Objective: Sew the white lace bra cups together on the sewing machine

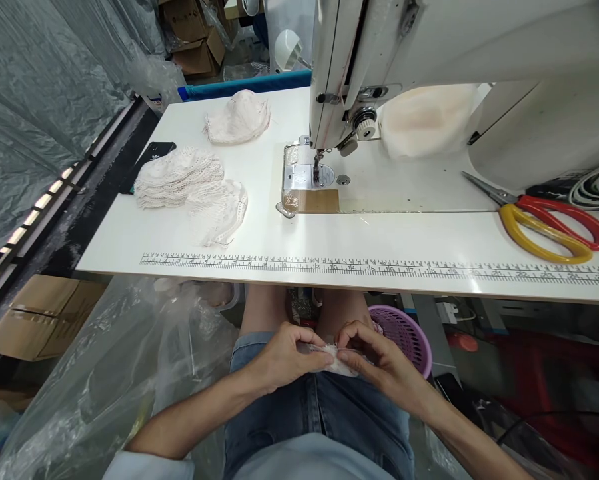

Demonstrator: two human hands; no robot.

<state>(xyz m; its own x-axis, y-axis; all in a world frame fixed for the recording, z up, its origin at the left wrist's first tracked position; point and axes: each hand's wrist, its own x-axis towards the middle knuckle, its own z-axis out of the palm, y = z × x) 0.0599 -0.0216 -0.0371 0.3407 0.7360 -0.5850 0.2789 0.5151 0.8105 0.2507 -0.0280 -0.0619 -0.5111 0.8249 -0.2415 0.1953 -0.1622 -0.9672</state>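
Observation:
Over my lap, below the table's front edge, a small piece of white lace fabric [342, 365] is pinched between both hands. My left hand [296, 357] grips its left end between thumb and fingers. On the other side my right hand [372, 353] holds the fabric's right part, fingers curled in. The fingers hide much of the piece. Above them on the white table stands a sewing machine [399, 47], its presser foot [317, 170] over the metal plate. A stack of white lace pieces [176, 177] lies left of the machine.
A cream fabric piece [239, 119] lies at the table's back left. Red and yellow scissors [544, 220] rest at the right. A dark phone-like object [154, 152] is partly under the lace. A purple basket [409, 337] stands below the table; clear plastic [144, 360] spreads at left.

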